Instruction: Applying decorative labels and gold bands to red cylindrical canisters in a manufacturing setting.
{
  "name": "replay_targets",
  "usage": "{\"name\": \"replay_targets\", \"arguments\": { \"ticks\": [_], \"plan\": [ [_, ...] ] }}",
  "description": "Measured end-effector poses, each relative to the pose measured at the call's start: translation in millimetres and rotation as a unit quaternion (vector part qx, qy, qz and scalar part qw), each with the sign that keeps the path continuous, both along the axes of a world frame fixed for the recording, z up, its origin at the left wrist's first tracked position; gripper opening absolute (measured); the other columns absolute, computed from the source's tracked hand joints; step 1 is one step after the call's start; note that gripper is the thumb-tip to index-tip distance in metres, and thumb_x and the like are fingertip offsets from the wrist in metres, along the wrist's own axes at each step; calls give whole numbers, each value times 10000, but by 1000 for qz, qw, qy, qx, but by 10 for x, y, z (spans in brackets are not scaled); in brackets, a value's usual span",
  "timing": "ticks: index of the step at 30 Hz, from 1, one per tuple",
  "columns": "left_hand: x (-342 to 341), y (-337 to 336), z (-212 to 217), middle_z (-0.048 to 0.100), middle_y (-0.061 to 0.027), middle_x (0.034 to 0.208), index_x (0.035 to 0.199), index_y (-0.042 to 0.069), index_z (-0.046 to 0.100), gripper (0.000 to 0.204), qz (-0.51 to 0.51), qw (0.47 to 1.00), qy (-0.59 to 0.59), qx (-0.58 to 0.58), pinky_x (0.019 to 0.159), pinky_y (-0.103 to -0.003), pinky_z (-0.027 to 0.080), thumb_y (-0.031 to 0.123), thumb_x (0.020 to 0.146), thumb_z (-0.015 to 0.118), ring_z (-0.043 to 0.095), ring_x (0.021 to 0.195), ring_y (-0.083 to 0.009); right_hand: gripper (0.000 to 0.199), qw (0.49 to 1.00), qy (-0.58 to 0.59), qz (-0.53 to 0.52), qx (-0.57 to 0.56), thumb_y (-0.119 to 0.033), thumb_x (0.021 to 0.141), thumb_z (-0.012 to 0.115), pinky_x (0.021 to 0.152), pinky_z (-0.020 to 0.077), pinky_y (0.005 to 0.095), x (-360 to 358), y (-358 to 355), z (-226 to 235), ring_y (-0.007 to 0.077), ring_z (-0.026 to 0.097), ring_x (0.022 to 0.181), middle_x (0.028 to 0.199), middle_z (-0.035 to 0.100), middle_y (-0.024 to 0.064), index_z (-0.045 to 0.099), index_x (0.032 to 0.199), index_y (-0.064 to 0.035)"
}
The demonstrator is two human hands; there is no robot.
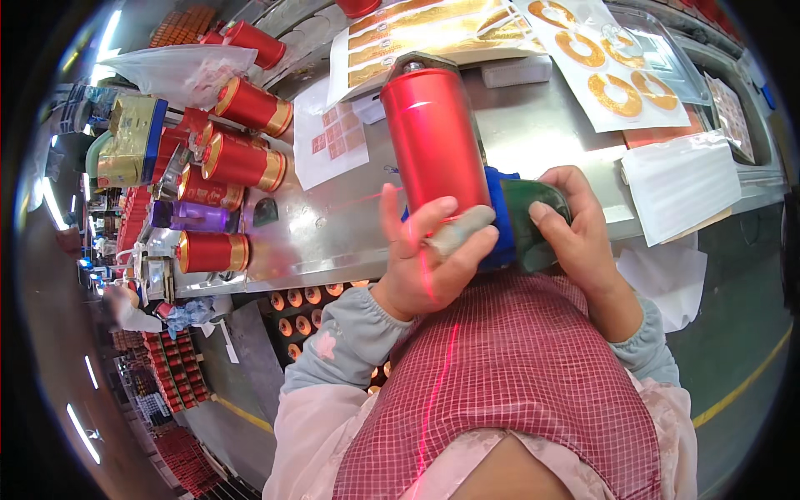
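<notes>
A shiny red metal cylinder [435, 125] lies lengthwise before me, its near end beside a blue part [502, 212]. At that near end is my left hand [437, 254], with fingers apart and partly curled; one finger wears a pale cover. Its fingertips are against or just in front of the cylinder; I cannot tell which. My right hand [579, 229] pinches a dark green flat scraper [529, 218] between thumb and fingers, close to the blue part. A red light line crosses my left hand and the checked apron.
Several red-and-gold canisters [242, 162] and a purple bottle [193, 217] stand on the left of the metal table [333, 221]. Gold sticker sheets [433, 37] and a sheet of gold ring-shaped stickers [596, 58] lie at the back. White packets [679, 183] hang over the right edge.
</notes>
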State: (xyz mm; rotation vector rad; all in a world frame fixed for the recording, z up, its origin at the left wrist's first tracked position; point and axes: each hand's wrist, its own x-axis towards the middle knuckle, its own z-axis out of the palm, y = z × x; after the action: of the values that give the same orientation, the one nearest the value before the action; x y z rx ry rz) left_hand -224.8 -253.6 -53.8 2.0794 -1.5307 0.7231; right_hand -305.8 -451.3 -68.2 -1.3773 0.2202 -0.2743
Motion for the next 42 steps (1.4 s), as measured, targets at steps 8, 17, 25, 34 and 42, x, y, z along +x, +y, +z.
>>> {"name": "replay_targets", "arguments": {
  "ticks": [8, 17, 25, 34, 42],
  "plan": [
    [45, 155, -170, 440, -191, 1394, 1345, 25, 451, 667, 115, 981, 145, -54, 1102, -590, 161, 158, 751, 726, 413, 1279, -415, 272, 970, -53, -5, -236, -125, 864, 577, 663, 510, 331, 279, 274, 246, 268, 664, 706, 776, 641, 147, 556, 1123, -45],
    [109, 67, -246, 449, -249, 1375, 1354, -13, 437, 727, 104, 974, 171, -109, 1053, -463, 371, 161, 728, 765, 443, 1266, -418, 236, 973, -75, -34, -217, -94, 868, 601, 675, 512, 293, 270, 350, 205, 182, 659, 736, 821, 664, 120, 587, 1097, -38],
    [87, 58, -98, 513, -244, 1310, 1375, -24, 408, 694, 140, 978, 112, -108, 954, -404, 467, 204, 804, 731, 550, 1155, -397, 237, 981, -62, -10, -183, -93, 870, 624, 692, 503, 272, 239, 381, 241, 123, 621, 762, 848, 663, 79, 590, 1094, -28],
    [86, 48, -64, 457, -264, 1351, 1393, -14, 382, 728, 108, 979, 141, -104, 978, -423, 436, 133, 771, 731, 497, 1189, -437, 241, 991, -28, -2, -132, -87, 877, 629, 731, 482, 236, 239, 326, 176, 83, 570, 793, 878, 635, 37, 588, 1105, -21],
    [102, 275, -236, 452, -264, 1353, 1412, -43, 315, 813, 91, 946, 294, -99, 1095, -468, 290, 192, 765, 746, 467, 1233, -414, 227, 991, -40, 22, -127, -83, 891, 617, 742, 476, 225, 261, 348, 117, 69, 557, 824, 907, 623, 21, 586, 1106, -18]
  ]
}}
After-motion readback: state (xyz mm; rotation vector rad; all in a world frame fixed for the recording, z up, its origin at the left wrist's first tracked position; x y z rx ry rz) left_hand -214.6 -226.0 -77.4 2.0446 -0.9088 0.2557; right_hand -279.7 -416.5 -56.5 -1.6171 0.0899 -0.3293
